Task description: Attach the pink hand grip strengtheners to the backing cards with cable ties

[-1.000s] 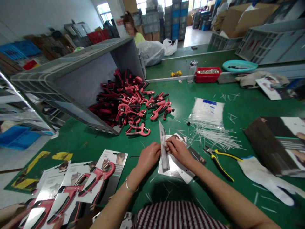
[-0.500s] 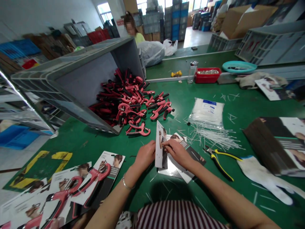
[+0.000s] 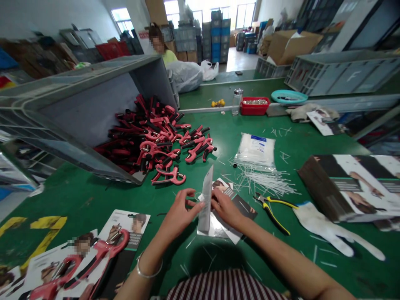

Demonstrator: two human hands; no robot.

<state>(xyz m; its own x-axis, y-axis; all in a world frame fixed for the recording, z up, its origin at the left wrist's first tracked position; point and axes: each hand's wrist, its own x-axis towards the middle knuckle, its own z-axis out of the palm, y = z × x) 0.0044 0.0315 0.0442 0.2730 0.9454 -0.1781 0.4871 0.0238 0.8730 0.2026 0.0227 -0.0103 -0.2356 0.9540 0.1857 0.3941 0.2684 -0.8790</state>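
Observation:
A printed backing card [image 3: 206, 204] stands on edge between my hands, its pale back facing left. My right hand [image 3: 227, 209] is closed against its right side, fingertips partly hidden. On the other side, my left hand [image 3: 181, 212] has its fingers apart, with the thumb touching the card. A thin white cable tie loop [image 3: 198, 196] sticks out from the card near those fingers. Beneath lie more printed cards [image 3: 240, 204]. Cutting pliers [image 3: 275, 212] with yellow and black handles and a white glove [image 3: 325, 229] rest to the right.
A grey crate [image 3: 71, 91] on its side spills red and black hand grip exercisers [image 3: 162, 137]. Carded exercisers [image 3: 103, 250] lie front left. Loose cable ties [image 3: 265, 179], a bag of ties [image 3: 256, 150] and a card stack [image 3: 353, 187] are at right. A person [image 3: 168, 54] is behind.
My left hand has shifted from gripping the card's edge to spread fingers beside its back. A cable tie loop now shows there. The view has swung slightly right.

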